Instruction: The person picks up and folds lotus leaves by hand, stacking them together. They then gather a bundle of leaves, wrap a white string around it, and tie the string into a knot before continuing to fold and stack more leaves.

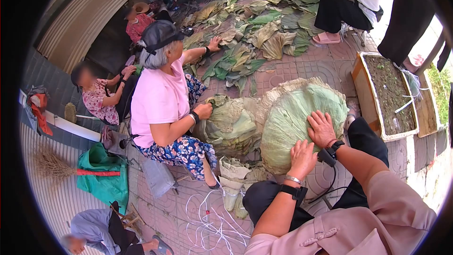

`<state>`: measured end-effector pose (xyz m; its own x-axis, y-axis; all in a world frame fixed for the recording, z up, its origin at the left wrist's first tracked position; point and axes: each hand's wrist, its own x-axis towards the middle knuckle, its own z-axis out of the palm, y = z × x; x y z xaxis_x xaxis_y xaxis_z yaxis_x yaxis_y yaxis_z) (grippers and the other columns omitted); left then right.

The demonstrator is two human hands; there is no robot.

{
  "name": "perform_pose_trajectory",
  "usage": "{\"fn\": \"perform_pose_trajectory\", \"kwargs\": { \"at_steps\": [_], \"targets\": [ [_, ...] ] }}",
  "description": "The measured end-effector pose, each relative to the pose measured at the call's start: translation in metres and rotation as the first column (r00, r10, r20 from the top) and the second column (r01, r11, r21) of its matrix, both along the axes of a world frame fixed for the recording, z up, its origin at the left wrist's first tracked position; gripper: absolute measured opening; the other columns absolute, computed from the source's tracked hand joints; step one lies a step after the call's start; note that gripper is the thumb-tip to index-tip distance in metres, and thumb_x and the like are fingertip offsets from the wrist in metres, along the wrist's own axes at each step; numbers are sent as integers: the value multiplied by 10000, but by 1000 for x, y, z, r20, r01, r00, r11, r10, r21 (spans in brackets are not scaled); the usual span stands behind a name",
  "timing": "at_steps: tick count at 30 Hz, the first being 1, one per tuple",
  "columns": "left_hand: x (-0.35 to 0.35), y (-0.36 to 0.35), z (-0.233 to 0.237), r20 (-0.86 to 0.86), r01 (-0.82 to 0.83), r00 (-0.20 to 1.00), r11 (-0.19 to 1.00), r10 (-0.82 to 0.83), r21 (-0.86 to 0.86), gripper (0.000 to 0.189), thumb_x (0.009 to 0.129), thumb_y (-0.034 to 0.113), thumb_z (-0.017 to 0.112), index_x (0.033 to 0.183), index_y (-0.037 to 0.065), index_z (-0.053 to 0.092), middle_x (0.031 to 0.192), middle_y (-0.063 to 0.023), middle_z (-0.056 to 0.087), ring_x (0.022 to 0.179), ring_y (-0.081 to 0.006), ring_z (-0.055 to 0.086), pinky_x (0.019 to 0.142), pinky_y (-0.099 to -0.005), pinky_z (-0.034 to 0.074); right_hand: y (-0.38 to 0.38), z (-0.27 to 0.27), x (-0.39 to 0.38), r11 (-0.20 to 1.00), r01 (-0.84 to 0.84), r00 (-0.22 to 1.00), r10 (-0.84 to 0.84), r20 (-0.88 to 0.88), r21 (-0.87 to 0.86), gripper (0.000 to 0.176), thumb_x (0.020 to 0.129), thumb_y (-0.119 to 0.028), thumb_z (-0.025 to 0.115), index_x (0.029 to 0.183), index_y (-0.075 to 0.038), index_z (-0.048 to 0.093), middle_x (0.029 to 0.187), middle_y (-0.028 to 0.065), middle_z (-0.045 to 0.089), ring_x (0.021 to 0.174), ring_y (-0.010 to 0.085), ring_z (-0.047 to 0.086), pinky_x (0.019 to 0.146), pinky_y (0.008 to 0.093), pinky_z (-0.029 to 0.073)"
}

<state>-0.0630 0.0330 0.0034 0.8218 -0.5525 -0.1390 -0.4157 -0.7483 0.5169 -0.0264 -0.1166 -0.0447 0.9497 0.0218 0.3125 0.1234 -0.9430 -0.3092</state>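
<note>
A big round stack of dried lotus leaves (302, 113), pale green on top, sits directly before me. Flat on its near right part lies my right hand (322, 129), fingers spread, with nothing gripped. My left hand (303, 159) rests on the lower edge of the same stack, fingers stretched out and close to the right hand. Both palms touch the top leaf. Beside the stack, on the left, is a second folded pile of leaves (231, 125), which a person in a pink shirt (158, 101) touches with one hand.
Loose leaves (264, 26) cover the pavement ahead. White cord (212, 226) lies tangled at the lower left, near a tied leaf bundle (232, 182). A soil-filled planter box (389, 94) stands to the right. Other people sit around; a broom (59, 165) and green bag (101, 189) are at the left.
</note>
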Motion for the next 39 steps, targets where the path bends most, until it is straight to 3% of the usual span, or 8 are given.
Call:
{"fn": "perform_pose_trajectory", "kwargs": {
  "at_steps": [25,39],
  "targets": [
    [0,2,2,-29,-3,1000,1000,4,18,458,813,260,570,1217,55,503,1323,-183,413,1271,-369,295,1034,-494,220,4,3,0,1000,4,1000,-4,-26,8,437,789,-239,547,1188,-68,502,1272,129,465,1255,301,351,1054,498,193],
    [3,2,-4,14,-3,1000,1000,3,-1,449,808,250,575,1207,56,507,1301,-174,435,1247,-370,330,1010,-491,262,3,3,3,1000,2,999,-2,-36,12,441,791,-237,548,1196,-72,494,1275,128,464,1253,302,349,1056,502,189]
  ]
}}
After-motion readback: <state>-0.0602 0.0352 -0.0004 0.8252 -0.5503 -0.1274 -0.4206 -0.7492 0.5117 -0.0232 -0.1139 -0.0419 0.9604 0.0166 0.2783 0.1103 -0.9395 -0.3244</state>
